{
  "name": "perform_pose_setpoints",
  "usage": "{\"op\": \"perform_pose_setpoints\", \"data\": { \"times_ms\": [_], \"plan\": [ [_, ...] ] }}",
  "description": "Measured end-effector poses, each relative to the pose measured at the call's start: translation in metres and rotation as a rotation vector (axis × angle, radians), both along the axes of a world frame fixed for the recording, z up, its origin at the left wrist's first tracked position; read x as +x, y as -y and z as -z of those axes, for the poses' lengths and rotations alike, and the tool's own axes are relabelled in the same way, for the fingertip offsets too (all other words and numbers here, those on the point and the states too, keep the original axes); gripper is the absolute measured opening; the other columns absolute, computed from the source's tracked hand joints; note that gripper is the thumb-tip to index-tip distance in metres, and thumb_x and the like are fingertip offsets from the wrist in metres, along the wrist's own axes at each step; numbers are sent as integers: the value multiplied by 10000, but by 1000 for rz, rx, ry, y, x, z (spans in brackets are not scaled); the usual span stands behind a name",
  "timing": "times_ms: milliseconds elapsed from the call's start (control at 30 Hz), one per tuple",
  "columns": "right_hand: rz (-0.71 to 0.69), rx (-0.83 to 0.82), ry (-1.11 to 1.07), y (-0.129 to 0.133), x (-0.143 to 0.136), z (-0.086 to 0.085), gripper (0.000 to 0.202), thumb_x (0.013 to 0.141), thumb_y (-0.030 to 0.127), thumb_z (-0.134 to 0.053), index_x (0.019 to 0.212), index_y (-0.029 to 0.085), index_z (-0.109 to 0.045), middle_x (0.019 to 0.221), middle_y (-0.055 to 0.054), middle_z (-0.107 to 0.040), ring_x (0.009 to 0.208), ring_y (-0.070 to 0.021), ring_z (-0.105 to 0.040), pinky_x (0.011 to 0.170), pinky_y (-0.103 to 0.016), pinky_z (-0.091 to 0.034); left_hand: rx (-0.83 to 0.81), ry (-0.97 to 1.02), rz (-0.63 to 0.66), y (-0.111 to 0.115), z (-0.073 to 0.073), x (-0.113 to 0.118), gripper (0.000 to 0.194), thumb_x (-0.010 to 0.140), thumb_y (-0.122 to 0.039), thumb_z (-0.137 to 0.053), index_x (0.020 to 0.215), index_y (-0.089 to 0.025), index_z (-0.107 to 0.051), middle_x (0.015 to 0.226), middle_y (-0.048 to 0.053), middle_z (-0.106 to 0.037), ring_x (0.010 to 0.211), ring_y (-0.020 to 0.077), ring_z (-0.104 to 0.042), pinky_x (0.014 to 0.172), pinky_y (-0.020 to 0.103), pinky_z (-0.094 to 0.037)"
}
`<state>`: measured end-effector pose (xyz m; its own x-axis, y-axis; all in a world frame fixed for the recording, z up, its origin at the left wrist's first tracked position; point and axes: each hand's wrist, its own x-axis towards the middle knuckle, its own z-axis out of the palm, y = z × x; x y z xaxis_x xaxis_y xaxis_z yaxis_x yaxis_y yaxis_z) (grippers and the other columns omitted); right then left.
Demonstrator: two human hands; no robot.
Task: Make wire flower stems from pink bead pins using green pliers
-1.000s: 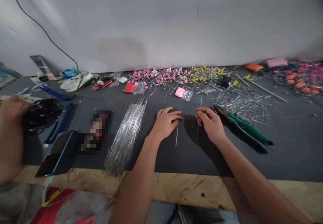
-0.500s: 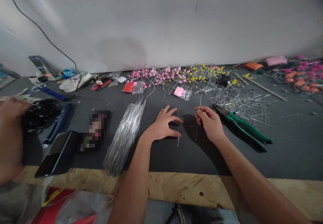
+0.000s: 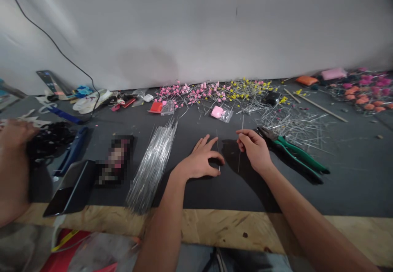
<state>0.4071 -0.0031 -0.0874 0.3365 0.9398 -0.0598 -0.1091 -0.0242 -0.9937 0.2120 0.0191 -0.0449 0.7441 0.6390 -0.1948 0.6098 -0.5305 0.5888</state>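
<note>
My right hand [image 3: 253, 147] pinches a thin straight metal wire [image 3: 242, 121] between thumb and fingers, its lower end pointing toward the table's front edge. My left hand [image 3: 201, 159] hovers at or rests on the dark table, fingers apart, with thumb and forefinger around a second wire [image 3: 217, 143]. The thumb hides the near end of that wire. Left of this hand lies a thick bundle of straight wires [image 3: 152, 167]. Green-handled pliers [image 3: 299, 153] lie just right of my right hand, jaws toward the loose pile of cut wires [image 3: 302, 127].
Wires tipped with pink [image 3: 193, 92] and yellow [image 3: 250, 88] pieces line the wall. A pink clay packet [image 3: 217, 111] lies in front of them. At left are a phone [image 3: 70, 186], a blue tool [image 3: 73, 149] and another person's hand [image 3: 16, 135] by black material.
My left hand has shifted slightly toward the front edge and its thumb now covers the wire's looped near end. The right hand keeps its hold on the wire, nearly still.
</note>
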Motion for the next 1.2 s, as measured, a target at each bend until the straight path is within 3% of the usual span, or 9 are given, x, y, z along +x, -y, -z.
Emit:
{"op": "perform_pose_setpoints", "data": {
  "times_ms": [200,467,967,1200],
  "plan": [
    [2,1,2,0,1,2,147,763,291,-558,854,191,-617,606,33,-525,488,-63,-447,433,-188,-347,29,18,17,-1,4,1,131,722,-325,-629,840,-303,-682,1460,-37,-247,1372,252,-63,1100,491,-71],
    [13,4,-5,-1,1,2,141,759,288,-560,845,191,-616,598,36,-523,482,-62,-442,431,-190,-345,78,54,-9,-1,12,1,171,769,-392,-571,878,-314,-677,1461,-40,-237,1367,251,-94,1096,482,-108],
    [23,30,-52,-1,1,-1,120,745,266,-558,820,187,-608,564,42,-523,448,-60,-428,418,-196,-329,229,59,-46,0,16,11,175,822,-335,-504,915,-272,-638,1366,13,-389,1333,239,-199,1082,467,-178],
    [36,24,-46,-1,0,-1,148,726,294,-572,819,186,-612,568,38,-524,447,-66,-426,413,-203,-326,261,29,-51,6,12,15,140,837,-275,-481,867,-255,-616,1332,-3,-419,1330,226,-189,1095,498,-87]
  ]
}}
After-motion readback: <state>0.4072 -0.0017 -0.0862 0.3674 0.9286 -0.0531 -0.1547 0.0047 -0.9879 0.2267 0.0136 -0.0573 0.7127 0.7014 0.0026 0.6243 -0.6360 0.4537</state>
